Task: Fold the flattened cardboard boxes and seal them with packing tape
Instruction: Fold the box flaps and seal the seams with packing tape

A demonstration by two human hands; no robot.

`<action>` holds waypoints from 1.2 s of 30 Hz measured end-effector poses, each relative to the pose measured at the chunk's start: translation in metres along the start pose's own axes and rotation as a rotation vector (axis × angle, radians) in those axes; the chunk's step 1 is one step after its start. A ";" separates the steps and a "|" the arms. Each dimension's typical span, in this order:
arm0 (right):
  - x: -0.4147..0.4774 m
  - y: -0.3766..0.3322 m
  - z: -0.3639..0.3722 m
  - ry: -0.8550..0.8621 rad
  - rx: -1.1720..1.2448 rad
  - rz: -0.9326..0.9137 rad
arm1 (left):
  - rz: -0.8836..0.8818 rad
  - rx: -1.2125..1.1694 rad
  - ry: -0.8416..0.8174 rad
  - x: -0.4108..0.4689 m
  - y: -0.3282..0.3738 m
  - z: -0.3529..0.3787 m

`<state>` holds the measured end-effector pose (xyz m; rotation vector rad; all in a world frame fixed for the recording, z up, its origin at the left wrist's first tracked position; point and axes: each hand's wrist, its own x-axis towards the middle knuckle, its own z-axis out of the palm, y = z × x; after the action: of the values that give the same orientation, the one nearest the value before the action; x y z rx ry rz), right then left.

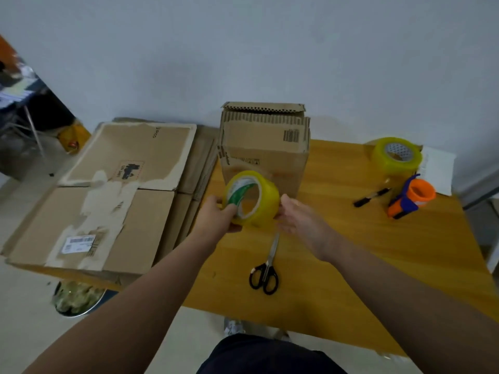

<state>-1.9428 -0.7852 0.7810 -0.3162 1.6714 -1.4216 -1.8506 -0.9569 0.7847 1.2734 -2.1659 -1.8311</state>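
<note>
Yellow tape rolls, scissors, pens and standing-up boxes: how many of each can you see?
Yellow tape rolls: 2 (near roll, far roll)
Scissors: 1
Pen: 1
Standing box: 1
Total: 5

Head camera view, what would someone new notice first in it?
The yellow tape roll at the centre, gripped by the left hand with the right hand touching its other side. Behind it a folded cardboard box stands on the wooden table, with a stack of flattened boxes to the left. Scissors lie nearer the person, and a second tape roll and orange dispenser sit far right.
</note>
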 end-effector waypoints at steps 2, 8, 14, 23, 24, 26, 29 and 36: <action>-0.006 -0.011 0.001 -0.056 0.014 -0.134 | 0.015 -0.127 -0.008 -0.012 0.021 0.006; -0.012 -0.053 0.001 0.023 0.056 -0.484 | 0.375 0.050 0.088 -0.029 0.067 0.016; -0.024 -0.088 -0.016 -0.019 -0.163 -0.576 | 0.833 0.240 0.085 -0.029 0.108 0.007; -0.018 -0.115 -0.029 0.019 -0.342 -0.625 | 0.997 0.329 0.136 -0.010 0.159 -0.002; -0.015 -0.119 -0.030 0.046 -0.334 -0.645 | 0.999 0.339 0.157 -0.008 0.163 -0.003; -0.009 -0.126 -0.030 0.151 -0.286 -0.720 | 0.984 0.361 0.224 -0.003 0.172 -0.007; -0.003 -0.137 -0.027 0.271 -0.184 -0.824 | 0.957 0.361 0.300 0.007 0.178 -0.011; 0.022 -0.146 -0.023 0.265 0.025 -0.826 | 0.729 0.042 0.274 0.027 0.183 -0.022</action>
<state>-2.0225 -0.8304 0.8993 -0.9119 1.8177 -2.1526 -1.9588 -0.9957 0.9317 0.5558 -2.1131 -1.2419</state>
